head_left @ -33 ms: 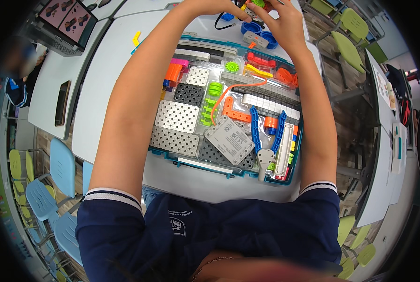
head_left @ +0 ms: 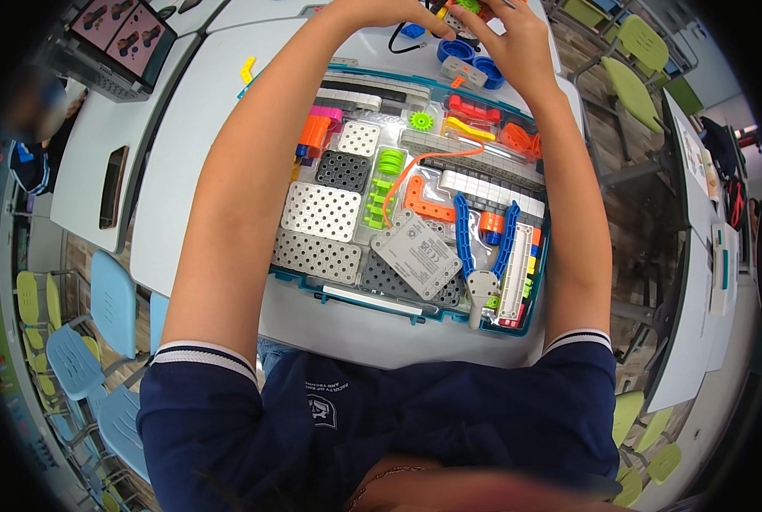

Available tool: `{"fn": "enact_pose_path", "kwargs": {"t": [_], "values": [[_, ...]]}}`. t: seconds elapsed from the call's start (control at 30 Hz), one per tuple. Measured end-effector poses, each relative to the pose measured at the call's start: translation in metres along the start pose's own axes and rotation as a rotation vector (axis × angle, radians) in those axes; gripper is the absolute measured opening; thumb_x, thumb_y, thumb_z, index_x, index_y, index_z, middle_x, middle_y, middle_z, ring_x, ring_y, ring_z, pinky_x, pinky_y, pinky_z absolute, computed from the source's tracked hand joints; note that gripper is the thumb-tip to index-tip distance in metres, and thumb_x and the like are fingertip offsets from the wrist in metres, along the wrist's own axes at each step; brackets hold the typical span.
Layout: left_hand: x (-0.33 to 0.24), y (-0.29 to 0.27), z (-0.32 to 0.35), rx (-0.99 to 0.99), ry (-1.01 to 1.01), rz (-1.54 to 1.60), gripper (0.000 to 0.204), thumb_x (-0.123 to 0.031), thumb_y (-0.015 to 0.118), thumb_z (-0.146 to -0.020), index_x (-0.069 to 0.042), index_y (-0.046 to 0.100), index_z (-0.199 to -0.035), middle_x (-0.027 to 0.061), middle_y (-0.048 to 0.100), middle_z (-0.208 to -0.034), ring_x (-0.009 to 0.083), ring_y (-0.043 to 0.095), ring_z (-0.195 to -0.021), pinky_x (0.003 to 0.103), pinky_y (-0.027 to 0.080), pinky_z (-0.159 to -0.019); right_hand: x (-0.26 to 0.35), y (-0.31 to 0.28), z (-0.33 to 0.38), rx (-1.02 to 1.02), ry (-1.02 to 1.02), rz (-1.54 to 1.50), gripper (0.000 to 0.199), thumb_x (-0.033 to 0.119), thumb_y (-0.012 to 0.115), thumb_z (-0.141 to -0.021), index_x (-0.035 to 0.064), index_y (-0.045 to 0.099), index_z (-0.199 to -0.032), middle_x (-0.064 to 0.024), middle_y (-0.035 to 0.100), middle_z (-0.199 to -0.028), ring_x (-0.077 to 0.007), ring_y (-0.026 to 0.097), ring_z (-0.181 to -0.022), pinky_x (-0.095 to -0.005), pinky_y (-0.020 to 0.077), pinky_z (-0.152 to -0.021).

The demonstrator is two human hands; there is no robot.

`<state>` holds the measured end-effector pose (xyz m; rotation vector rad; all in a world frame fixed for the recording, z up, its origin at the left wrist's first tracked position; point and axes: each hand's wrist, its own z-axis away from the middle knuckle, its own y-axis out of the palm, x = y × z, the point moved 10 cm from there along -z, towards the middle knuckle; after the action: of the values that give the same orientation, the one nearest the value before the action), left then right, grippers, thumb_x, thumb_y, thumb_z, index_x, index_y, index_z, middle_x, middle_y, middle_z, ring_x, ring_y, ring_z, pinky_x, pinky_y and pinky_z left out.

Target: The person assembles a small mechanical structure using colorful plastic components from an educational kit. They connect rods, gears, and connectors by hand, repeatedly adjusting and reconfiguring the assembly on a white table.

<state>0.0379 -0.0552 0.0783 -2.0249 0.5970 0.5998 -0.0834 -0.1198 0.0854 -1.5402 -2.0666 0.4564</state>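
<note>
Both hands at 12 o'clock, beyond the teal plastic parts tray (head_left: 517,328) on white table (head_left: 202,154). Left hand (head_left: 381,12) & right hand (head_left: 513,43) pinch a small grey-orange block assembly w/ green gear (head_left: 459,12); grip narrow, partly cropped.

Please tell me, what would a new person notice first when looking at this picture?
First the open teal kit tray in the middle of the white table, packed with bright construction parts: perforated plates, green gears and blue pliers. Next, both bare arms reach over it to the far edge, where the left hand and right hand meet on a small assembly partly cut off by the picture's top. At upper left stands an open laptop.
</note>
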Motion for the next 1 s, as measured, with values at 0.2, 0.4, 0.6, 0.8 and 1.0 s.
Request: {"fn": "enact_pose_path", "kwargs": {"t": [0.2,0.4,0.6,0.8,1.0], "values": [[0.008,-0.002,-0.003,0.013,-0.017,0.025,0.048,-0.011,0.095,-0.061,0.001,0.074,-0.104,0.0076,0.074,-0.089,0.0155,0.067,-0.08,0.032,0.057,-0.076,-0.008,0.008,-0.002,0.004,0.028,-0.034,0.032,0.017,0.081,-0.086,-0.002,0.07,-0.109,-0.0199,0.07,-0.098,-0.0345,0.069,-0.086,-0.0407,0.0552,-0.076],[0.014,-0.001,-0.001,0.034,-0.073,0.044,0.047,-0.011,0.095,-0.06,0.001,0.074,-0.1,0.0058,0.073,-0.085,0.0138,0.065,-0.077,0.031,0.057,-0.073,-0.004,0.005,0.0,-0.055,0.011,-0.025,0.031,0.015,0.081,-0.086,-0.0018,0.07,-0.109,-0.0206,0.07,-0.102,-0.0352,0.069,-0.088,-0.0401,0.0555,-0.076],[0.009,-0.002,-0.002,0.023,-0.001,0.0,0.05,-0.014,0.096,-0.06,0.0,0.074,-0.102,0.0051,0.073,-0.085,0.0127,0.065,-0.077,0.031,0.056,-0.074,-0.002,0.01,0.002,-0.006,-0.043,0.091,0.035,0.016,0.078,-0.088,-0.0031,0.068,-0.115,-0.0229,0.07,-0.106,-0.0366,0.07,-0.095,-0.0419,0.0578,-0.081],[0.009,-0.003,-0.003,-0.01,0.03,0.004,0.053,-0.017,0.098,-0.059,0.0,0.075,-0.103,0.0049,0.073,-0.085,0.013,0.065,-0.077,0.03,0.055,-0.074,0.01,0.018,0.006,0.031,-0.219,0.355,0.036,0.014,0.071,-0.091,-0.007,0.065,-0.119,-0.0251,0.069,-0.109,-0.0371,0.07,-0.1,-0.0407,0.0598,-0.081],[0.004,-0.002,-0.003,0.01,0.029,0.019,0.052,-0.017,0.097,-0.06,0.0,0.075,-0.103,0.0046,0.073,-0.084,0.0127,0.064,-0.077,0.031,0.054,-0.072,0.017,0.017,0.01,0.002,-0.295,0.377,0.038,0.013,0.072,-0.089,-0.0077,0.064,-0.12,-0.0252,0.067,-0.114,-0.0377,0.07,-0.1,-0.0418,0.0601,-0.082]]}}
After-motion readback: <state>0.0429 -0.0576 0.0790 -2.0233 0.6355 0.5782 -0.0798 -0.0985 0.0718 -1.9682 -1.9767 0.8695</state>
